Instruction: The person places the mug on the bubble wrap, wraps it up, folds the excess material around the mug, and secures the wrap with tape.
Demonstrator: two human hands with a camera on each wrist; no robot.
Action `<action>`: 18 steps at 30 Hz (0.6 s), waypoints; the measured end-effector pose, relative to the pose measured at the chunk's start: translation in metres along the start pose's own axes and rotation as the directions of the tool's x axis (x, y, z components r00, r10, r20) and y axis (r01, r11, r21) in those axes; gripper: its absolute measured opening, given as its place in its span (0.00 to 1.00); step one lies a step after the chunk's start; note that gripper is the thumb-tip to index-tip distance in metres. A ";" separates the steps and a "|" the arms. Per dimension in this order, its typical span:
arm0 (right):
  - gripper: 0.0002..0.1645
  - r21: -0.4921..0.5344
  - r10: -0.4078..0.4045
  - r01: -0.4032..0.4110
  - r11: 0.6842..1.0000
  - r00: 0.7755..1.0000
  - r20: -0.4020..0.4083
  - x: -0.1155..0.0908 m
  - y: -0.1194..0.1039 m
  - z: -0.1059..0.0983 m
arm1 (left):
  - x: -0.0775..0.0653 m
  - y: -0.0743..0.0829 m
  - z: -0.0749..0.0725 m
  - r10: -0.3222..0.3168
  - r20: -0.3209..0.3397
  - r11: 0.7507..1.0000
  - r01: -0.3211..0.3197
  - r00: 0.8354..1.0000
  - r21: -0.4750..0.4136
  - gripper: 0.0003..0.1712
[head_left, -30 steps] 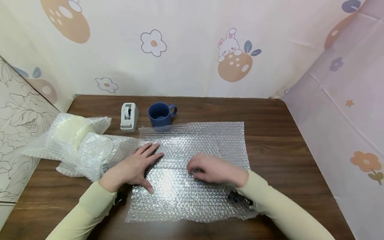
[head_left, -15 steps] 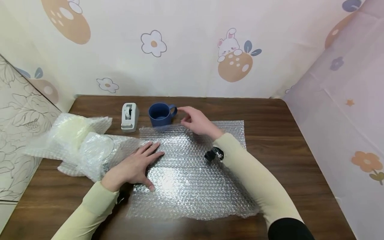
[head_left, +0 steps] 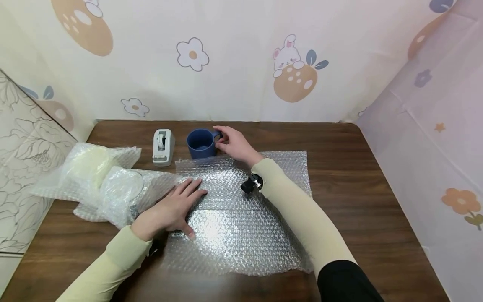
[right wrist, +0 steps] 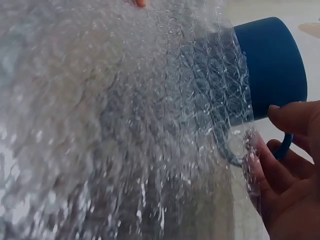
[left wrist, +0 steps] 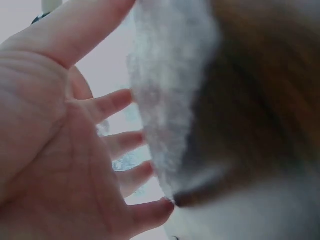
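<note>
A sheet of bubble wrap point(head_left: 245, 235) lies flat on the table. My left hand point(head_left: 166, 213) rests on its left side with fingers spread and the thumb apart; the left wrist view shows the same palm point(left wrist: 55, 145) and fingertips at the plastic. Just beyond the sheet's far edge stands a blue mug point(head_left: 199, 144), upright. My right hand point(head_left: 237, 144) holds it by the handle, thumb by the mug's side. Seen from the right wrist, fingers curl at the handle, and the wrap covers part of the mug point(right wrist: 275, 65).
Left of the mug stands a white tape dispenser point(head_left: 162, 147). Two bubble-wrapped bundles lie at the left: a pale yellowish one point(head_left: 88, 165) and a clear-white one point(head_left: 122, 191) touching it. A patterned cloth point(head_left: 241, 75) hangs behind the table point(head_left: 351, 201).
My right hand has moved from over the middle of the bubble wrap, away and leftward, to the mug's handle. The left hand has stayed nearly still. The mug stands in the same place.
</note>
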State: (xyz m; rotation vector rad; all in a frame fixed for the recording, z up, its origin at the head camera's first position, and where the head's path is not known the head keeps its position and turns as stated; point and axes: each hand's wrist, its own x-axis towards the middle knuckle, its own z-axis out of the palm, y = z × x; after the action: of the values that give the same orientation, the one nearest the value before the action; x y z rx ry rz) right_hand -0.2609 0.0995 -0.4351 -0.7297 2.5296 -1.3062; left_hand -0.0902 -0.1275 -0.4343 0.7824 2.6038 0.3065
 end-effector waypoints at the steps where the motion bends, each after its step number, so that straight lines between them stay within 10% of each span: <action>1: 0.34 0.001 0.006 -0.006 1.000 1.000 -0.014 0.001 -0.001 0.000 | 0.000 0.000 0.000 0.003 -0.004 1.000 -0.003 1.000 -0.002 0.74; 18: 0.24 -0.023 0.035 -0.037 0.999 0.995 -0.098 0.005 -0.001 0.000 | -0.003 -0.005 0.005 0.002 -0.033 0.998 -0.005 0.999 -0.064 0.73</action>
State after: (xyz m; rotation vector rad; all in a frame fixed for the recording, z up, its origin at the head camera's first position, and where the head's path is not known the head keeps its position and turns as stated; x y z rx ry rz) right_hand -0.2647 0.0965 -0.4343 -0.6367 2.6269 -1.3312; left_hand -0.0883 -0.1331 -0.4396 0.7663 2.6099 0.4047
